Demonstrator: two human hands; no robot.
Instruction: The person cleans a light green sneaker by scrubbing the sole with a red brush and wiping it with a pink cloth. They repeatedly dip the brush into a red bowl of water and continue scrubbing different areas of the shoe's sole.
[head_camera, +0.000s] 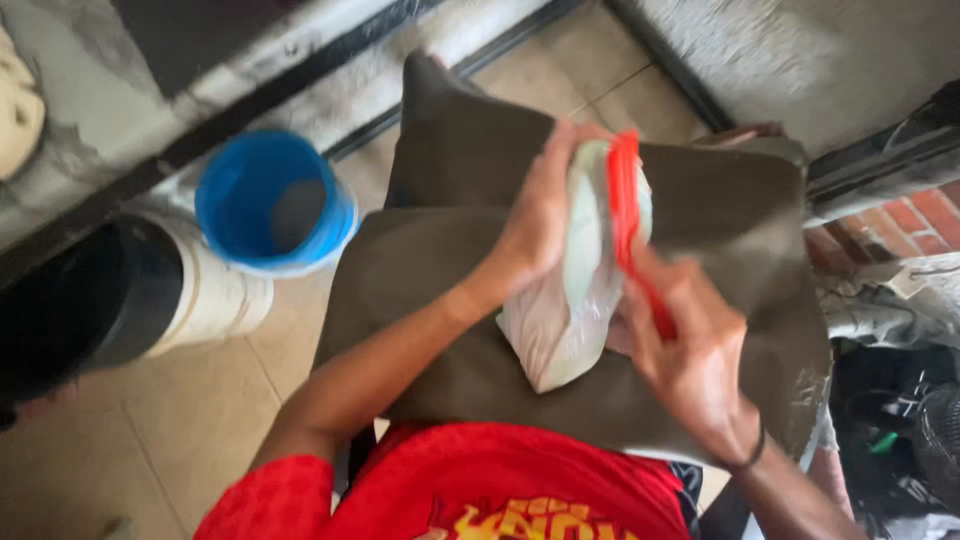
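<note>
Head view: left hand (540, 215) is wrapped over the top left side of a soft white plastic bag w/ a red zip strip along one edge (575, 300), fingers curled shut round it. Right hand (690, 360) pinches the red zip strip (630, 225) low down, thumb & fingers closed on it. Bag is held up just above a dark olive-brown cloth cushion (470, 340) that lies over the person's lap, approx mid-frame. To do this well, I'd judge: keep left-hand grip firm near the top so the bag doesn't twist, & run the right-hand pinch along the strip evenly, not yanking. Bag's long axis runs top-to-bottom in frame, slightly tilted; sealed bottom corner points down toward the red shirt (500, 490), strip edge faces right. Blue round plastic bucket (265, 205) stands on the tiled floor (170, 420) well left
</note>
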